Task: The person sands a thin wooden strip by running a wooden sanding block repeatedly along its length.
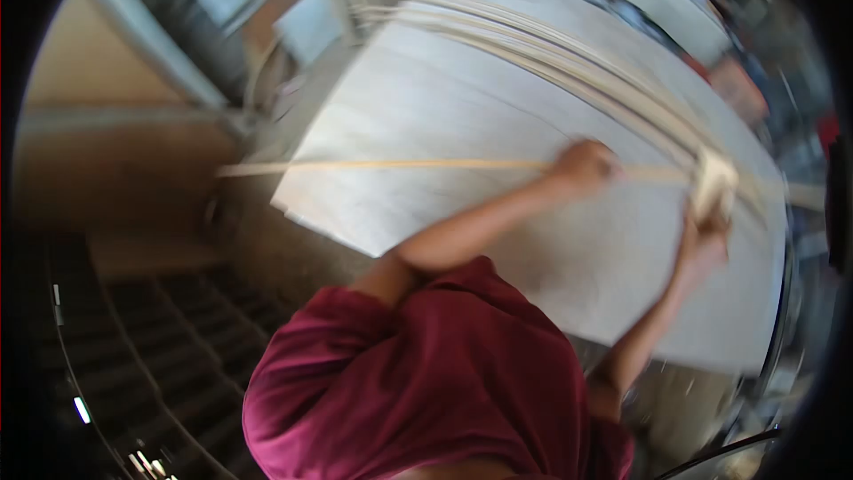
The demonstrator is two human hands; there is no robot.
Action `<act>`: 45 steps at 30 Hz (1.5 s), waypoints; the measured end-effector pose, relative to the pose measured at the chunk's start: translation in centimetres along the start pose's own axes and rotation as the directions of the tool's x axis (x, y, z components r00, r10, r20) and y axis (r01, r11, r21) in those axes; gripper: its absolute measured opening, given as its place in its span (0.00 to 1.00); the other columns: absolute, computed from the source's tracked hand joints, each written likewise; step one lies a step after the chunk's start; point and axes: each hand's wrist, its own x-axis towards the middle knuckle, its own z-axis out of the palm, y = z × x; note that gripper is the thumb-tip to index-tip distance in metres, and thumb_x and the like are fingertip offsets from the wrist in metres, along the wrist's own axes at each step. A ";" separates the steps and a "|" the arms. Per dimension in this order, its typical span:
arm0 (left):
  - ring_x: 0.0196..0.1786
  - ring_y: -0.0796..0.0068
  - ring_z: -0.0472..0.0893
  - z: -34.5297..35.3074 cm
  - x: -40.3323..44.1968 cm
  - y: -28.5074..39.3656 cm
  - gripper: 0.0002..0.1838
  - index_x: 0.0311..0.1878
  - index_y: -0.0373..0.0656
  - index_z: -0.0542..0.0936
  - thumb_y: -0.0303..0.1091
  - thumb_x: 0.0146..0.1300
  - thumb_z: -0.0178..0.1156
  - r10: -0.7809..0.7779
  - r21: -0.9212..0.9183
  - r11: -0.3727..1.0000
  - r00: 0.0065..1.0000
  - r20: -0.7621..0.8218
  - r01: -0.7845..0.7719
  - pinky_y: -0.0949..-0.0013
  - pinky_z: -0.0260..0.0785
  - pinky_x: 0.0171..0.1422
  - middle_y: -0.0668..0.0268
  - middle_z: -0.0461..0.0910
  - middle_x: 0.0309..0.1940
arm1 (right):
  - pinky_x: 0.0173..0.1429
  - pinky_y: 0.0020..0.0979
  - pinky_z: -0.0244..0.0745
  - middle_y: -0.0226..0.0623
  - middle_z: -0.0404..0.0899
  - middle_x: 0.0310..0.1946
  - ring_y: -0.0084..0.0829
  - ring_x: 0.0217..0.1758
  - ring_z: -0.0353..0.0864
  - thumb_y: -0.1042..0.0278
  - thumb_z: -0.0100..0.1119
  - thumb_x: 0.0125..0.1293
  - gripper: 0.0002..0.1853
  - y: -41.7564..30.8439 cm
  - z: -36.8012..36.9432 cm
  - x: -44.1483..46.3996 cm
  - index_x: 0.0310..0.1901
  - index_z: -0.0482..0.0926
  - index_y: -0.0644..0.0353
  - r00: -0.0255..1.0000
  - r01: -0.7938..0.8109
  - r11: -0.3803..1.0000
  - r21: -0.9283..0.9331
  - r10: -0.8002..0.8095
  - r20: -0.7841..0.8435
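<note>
A long thin wooden strip (400, 164) lies across the table (498, 240), its left end sticking out past the table's edge. My left hand (585, 167) is closed around the strip, right of its middle. My right hand (705, 240) grips a pale, block-like piece (716, 180) at the strip's right part. Motion blur hides what that piece is made of, and I cannot tell whether it wraps around the strip or only touches it.
Several more wooden strips (551, 58) lie in a loose bundle along the far side of the table. A pale board (653, 0) and blurred clutter stand beyond it. Boards (311, 27) lean at the back left.
</note>
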 end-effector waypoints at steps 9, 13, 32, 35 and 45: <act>0.35 0.54 0.80 5.4 -3.7 3.1 0.07 0.27 0.40 0.82 0.32 0.55 0.58 -0.068 0.123 0.991 0.981 0.182 0.046 0.56 0.71 0.42 0.54 0.80 0.26 | 0.39 0.49 0.70 0.39 0.78 0.37 0.38 0.36 0.80 0.48 0.65 0.52 0.32 4.4 -3.8 -4.6 0.61 0.70 0.37 0.974 -0.090 0.925 -0.368 0.160 0.163; 0.35 0.52 0.80 5.6 -4.0 3.5 0.08 0.27 0.39 0.82 0.32 0.55 0.58 -0.101 0.082 0.993 0.972 0.214 0.086 0.55 0.71 0.43 0.53 0.80 0.27 | 0.36 0.39 0.76 0.42 0.79 0.33 0.38 0.31 0.81 0.54 0.69 0.50 0.32 3.5 -4.9 -4.8 0.60 0.73 0.42 0.986 -0.064 0.932 -0.356 0.115 0.122; 0.26 0.53 0.78 8.2 -2.7 2.5 0.08 0.28 0.39 0.82 0.31 0.57 0.57 -0.029 0.096 0.995 0.962 0.273 0.003 0.56 0.71 0.35 0.53 0.78 0.21 | 0.51 0.42 0.61 0.36 0.78 0.36 0.32 0.35 0.79 0.53 0.69 0.45 0.34 4.4 -4.3 -5.1 0.58 0.75 0.49 0.921 -0.329 0.918 -0.222 0.364 0.139; 0.28 0.53 0.78 8.5 -1.5 2.3 0.08 0.31 0.39 0.82 0.32 0.58 0.58 0.006 0.137 0.989 0.955 0.297 -0.049 0.58 0.71 0.35 0.53 0.79 0.24 | 0.43 0.38 0.75 0.41 0.80 0.34 0.34 0.34 0.82 0.60 0.70 0.47 0.33 4.5 -4.5 -4.6 0.58 0.74 0.51 0.944 -0.280 0.921 -0.272 0.316 0.099; 0.28 0.53 0.78 11.7 1.3 5.5 0.10 0.35 0.38 0.82 0.35 0.61 0.57 0.102 0.201 0.964 0.937 0.334 -0.176 0.59 0.70 0.35 0.52 0.79 0.25 | 0.30 0.36 0.76 0.40 0.78 0.32 0.30 0.27 0.80 0.64 0.71 0.46 0.31 9.7 -5.2 -3.2 0.55 0.76 0.59 0.944 -0.325 0.946 -0.010 0.324 -0.060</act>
